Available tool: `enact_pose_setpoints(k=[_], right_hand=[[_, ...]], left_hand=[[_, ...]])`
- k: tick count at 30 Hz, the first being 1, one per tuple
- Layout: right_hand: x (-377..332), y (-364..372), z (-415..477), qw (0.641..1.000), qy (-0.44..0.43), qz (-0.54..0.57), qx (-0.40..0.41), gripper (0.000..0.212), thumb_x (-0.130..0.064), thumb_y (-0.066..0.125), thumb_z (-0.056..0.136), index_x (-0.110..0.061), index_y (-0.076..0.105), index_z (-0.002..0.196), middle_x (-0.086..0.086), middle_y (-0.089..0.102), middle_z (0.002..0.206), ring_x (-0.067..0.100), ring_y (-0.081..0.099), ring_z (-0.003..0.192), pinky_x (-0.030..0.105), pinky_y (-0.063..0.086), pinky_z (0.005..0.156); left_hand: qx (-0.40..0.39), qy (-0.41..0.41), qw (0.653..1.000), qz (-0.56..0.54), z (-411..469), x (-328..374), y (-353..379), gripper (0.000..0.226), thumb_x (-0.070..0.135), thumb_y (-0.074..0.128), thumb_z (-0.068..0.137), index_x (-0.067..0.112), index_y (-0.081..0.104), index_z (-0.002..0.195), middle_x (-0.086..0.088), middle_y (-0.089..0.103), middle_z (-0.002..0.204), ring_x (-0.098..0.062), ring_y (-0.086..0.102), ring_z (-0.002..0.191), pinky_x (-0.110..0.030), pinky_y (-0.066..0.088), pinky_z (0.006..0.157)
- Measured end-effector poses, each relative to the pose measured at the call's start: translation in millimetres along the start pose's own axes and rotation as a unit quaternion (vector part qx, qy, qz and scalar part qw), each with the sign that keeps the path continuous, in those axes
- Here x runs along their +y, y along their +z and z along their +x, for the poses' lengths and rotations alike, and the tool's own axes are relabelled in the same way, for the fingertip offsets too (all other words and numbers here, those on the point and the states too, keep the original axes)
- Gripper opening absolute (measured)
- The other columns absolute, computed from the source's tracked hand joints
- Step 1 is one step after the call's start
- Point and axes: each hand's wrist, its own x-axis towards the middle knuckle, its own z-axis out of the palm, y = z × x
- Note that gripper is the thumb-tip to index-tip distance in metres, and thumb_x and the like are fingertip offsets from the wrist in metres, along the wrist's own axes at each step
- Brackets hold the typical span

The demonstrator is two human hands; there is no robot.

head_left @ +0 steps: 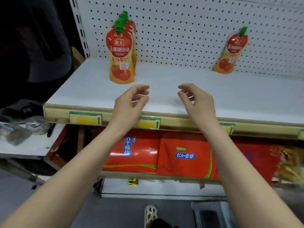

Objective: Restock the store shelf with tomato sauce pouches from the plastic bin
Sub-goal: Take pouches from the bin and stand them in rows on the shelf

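While both arms reach over the white shelf (246,96), two red boxes (184,155) lie below its front edge. Above that edge the left hand (130,102) and right hand (197,99) each keep a slack, half-open grip on nothing. Toward the shelf's back left, roughly four tomato sauce pouches (120,53) stand in file, caps up. At its back right, one lone pouch (230,51) leans on the pegboard (181,30).

Row of pouches (121,53) stands left; lone pouch (230,51) seemingly leans right.
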Motion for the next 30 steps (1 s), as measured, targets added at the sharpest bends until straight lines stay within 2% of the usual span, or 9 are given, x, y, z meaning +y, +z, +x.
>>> enact_pose_setpoints(k=[4, 6, 8, 10, 15, 20, 23, 26, 30], right_hand=[[50.2, -57.2, -87.9, 0.991, 0.042, -0.055, 0.115, 0.018, -0.024, 0.057, 0.096, -0.017, 0.07, 0.107, -0.004, 0.072, 0.098, 0.016, 0.063, 0.085, 0.035, 0.05, 0.082], [77.8, -86.3, -131.1, 0.978, 0.064, -0.085, 0.178, 0.016, -0.018, 0.059, 0.096, -0.013, 0.072, 0.104, 0.0, 0.073, 0.098, 0.02, 0.065, 0.086, 0.03, 0.047, 0.08], [108.1, -113.2, -172.3, 0.965, 0.103, -0.117, 0.21, 0.017, -0.016, 0.058, 0.097, -0.012, 0.073, 0.104, 0.001, 0.074, 0.098, 0.02, 0.065, 0.085, 0.025, 0.044, 0.078], [141.1, -136.9, -214.8, 0.954, 0.158, -0.136, 0.215, 0.018, -0.018, 0.057, 0.098, -0.012, 0.073, 0.105, 0.001, 0.074, 0.098, 0.02, 0.064, 0.083, 0.023, 0.042, 0.077], [239.6, -182.7, -334.0, 0.916, 0.341, -0.157, 0.144, 0.018, -0.018, 0.057, 0.096, -0.014, 0.072, 0.107, 0.001, 0.074, 0.103, 0.022, 0.067, 0.094, 0.024, 0.042, 0.079], [349.7, -224.3, -441.3, 0.819, 0.558, -0.134, 0.013, 0.029, -0.021, 0.059, 0.094, -0.02, 0.064, 0.123, 0.008, 0.073, 0.11, 0.032, 0.066, 0.1, 0.036, 0.048, 0.079], [424.3, -240.4, -471.5, 0.779, 0.614, -0.128, -0.026, 0.034, -0.02, 0.056, 0.095, -0.016, 0.057, 0.128, 0.013, 0.07, 0.113, 0.038, 0.064, 0.103, 0.039, 0.048, 0.079], [498.9, -239.8, -480.7, 0.752, 0.649, -0.11, -0.027, 0.031, -0.018, 0.053, 0.095, -0.012, 0.053, 0.125, 0.018, 0.067, 0.114, 0.043, 0.062, 0.103, 0.039, 0.046, 0.077], [577.6, -206.3, -481.4, 0.706, 0.699, -0.094, -0.072, 0.05, -0.038, 0.054, 0.097, -0.001, 0.05, 0.13, 0.022, 0.06, 0.125, 0.039, 0.057, 0.115, 0.041, 0.044, 0.092]], left_hand=[[-0.078, 0.026, 0.996, -0.027, -49.0, 17.5, 69.0, 0.023, 0.012, 0.058, 0.094, 0.02, 0.065, 0.114, 0.003, 0.069, 0.101, -0.009, 0.063, 0.088, -0.018, 0.051, 0.078], [-0.127, 0.038, 0.991, -0.034, -71.4, 21.4, 110.8, 0.025, 0.01, 0.059, 0.093, 0.025, 0.065, 0.112, 0.004, 0.07, 0.099, -0.011, 0.064, 0.088, -0.021, 0.053, 0.078], [-0.187, 0.043, 0.981, -0.032, -93.1, 22.6, 156.9, 0.029, 0.01, 0.058, 0.091, 0.03, 0.065, 0.111, 0.007, 0.069, 0.099, -0.01, 0.064, 0.089, -0.022, 0.053, 0.079], [-0.257, 0.046, 0.965, -0.013, -115.1, 21.6, 207.2, 0.03, 0.008, 0.058, 0.091, 0.028, 0.065, 0.112, 0.008, 0.068, 0.099, -0.007, 0.063, 0.089, -0.021, 0.052, 0.081], [-0.392, 0.006, 0.92, 0.024, -169.9, 4.5, 348.8, 0.031, 0.008, 0.06, 0.09, 0.025, 0.063, 0.116, 0.01, 0.066, 0.101, -0.001, 0.061, 0.089, -0.021, 0.051, 0.079], [-0.499, -0.086, 0.859, 0.081, -232.6, -38.1, 485.2, 0.036, 0.017, 0.062, 0.091, 0.026, 0.056, 0.125, 0.006, 0.064, 0.113, -0.011, 0.061, 0.101, -0.039, 0.051, 0.092], [-0.539, -0.128, 0.825, 0.115, -263.7, -68.4, 552.6, 0.042, 0.02, 0.062, 0.09, 0.026, 0.052, 0.13, 0.004, 0.06, 0.125, -0.015, 0.058, 0.113, -0.042, 0.049, 0.097], [-0.561, -0.138, 0.8, 0.163, -283.4, -95.9, 606.1, 0.049, 0.023, 0.064, 0.09, 0.022, 0.048, 0.137, -0.001, 0.056, 0.132, -0.017, 0.054, 0.121, -0.04, 0.046, 0.101], [-0.555, -0.11, 0.802, 0.19, -300.0, -129.2, 658.2, 0.054, 0.02, 0.068, 0.087, 0.018, 0.048, 0.137, -0.007, 0.061, 0.128, -0.023, 0.057, 0.117, -0.045, 0.048, 0.096]])
